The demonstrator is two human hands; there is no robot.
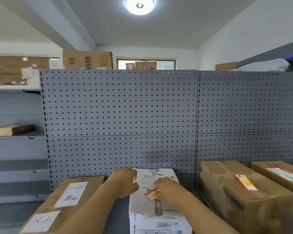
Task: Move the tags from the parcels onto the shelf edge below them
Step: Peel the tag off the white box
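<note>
Grey pegboard (122,107) is backing the shelf, ceiling lamp (139,5) glowing at 12 o'clock. Brown box (64,201) is sitting at 7. Left hand (125,182) is curling on the white parcel's (156,206) left edge, approx 6. Right hand (167,187) is pinching the red-yellow tag (153,194) w/ fingertips, tag lying on the parcel top. 2nd tag (246,182) is sticking on a box (243,196) at 4.

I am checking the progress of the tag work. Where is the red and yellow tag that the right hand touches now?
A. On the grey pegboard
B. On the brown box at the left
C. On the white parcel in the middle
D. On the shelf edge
C: the right hand has its fingers at the red and yellow tag, which lies on top of the white parcel.
</note>
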